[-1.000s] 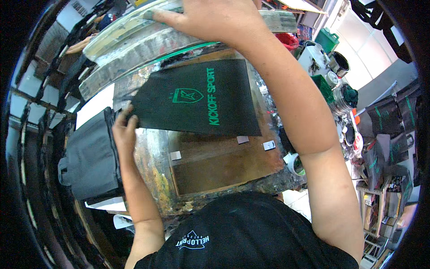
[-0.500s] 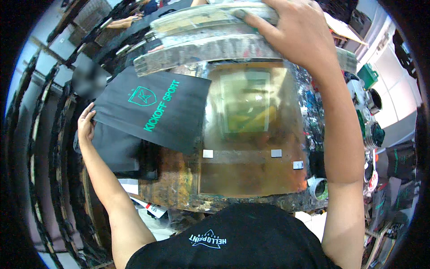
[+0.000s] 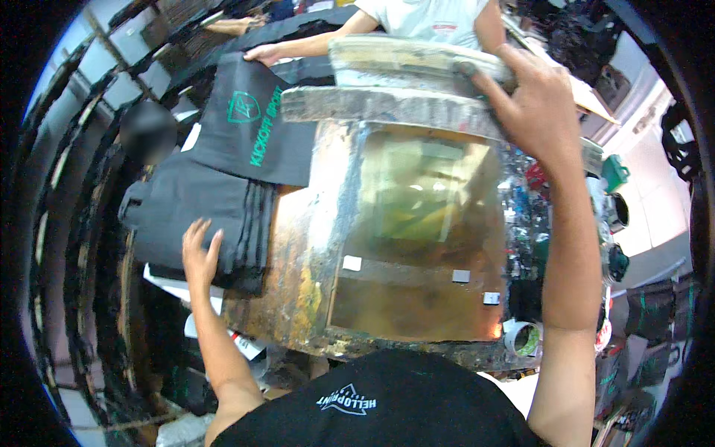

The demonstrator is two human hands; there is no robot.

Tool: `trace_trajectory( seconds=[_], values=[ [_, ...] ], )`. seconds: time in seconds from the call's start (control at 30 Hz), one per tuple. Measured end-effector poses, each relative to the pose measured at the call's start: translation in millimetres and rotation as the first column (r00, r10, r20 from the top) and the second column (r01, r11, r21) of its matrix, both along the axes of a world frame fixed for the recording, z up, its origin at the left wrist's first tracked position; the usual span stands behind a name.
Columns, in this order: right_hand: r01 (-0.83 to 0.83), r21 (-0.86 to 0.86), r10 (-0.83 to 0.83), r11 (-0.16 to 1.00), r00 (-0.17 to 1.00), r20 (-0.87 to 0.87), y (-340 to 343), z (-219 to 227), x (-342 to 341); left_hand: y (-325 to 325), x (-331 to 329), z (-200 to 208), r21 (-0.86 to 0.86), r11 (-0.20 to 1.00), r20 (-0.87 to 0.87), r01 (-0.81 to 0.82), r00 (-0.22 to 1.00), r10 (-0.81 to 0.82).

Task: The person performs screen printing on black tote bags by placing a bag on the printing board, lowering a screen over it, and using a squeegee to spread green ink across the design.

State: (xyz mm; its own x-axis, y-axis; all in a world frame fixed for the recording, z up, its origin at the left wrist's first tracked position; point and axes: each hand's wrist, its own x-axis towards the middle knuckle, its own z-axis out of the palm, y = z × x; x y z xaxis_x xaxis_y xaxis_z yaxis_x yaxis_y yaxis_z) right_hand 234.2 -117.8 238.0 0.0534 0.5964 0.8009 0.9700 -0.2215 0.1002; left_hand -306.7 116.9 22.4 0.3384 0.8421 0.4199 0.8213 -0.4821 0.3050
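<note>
My left hand is open, fingers apart, over the near part of a stack of black fabric bags at the left of the table. Whether its fingertips touch the top bag I cannot tell. Far to the right, my right hand is closed on the near edge of a raised screen-printing frame, its wood smeared with ink. Beyond the stack, a black bag with a green print hangs tilted from a co-worker's hand. A brownish, glossy printing board lies below the frame, with small pale tabs on it.
The co-worker in a pale shirt stands across the table. A roll of tape sits at the table's near right corner. Ink tubs and a green container line the right side. Dark racks rise at the left.
My left hand has let go of the printed bag and moved right and nearer, over the stack. The co-worker's hand now holds that bag, farther away. The raised frame appears shifted right.
</note>
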Motion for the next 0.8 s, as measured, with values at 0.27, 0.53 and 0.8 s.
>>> trace_trajectory(
  seconds=[0.27,0.53,0.8],
  values=[
    [0.001,-0.02,-0.003,1.0,0.996,-0.092,18,5,-2,-3,-65,-40,-0.045,0.997,-0.396,-0.066,0.917,0.043],
    [0.066,-0.103,-0.078,0.993,0.99,-0.119,3,10,1,14,-65,-59,0.079,0.996,-0.232,0.033,0.973,-0.014],
    [0.055,-0.039,-0.059,0.998,0.99,-0.126,16,1,17,-10,-58,-60,0.003,1.0,-0.165,0.027,0.986,-0.026]
  ],
)
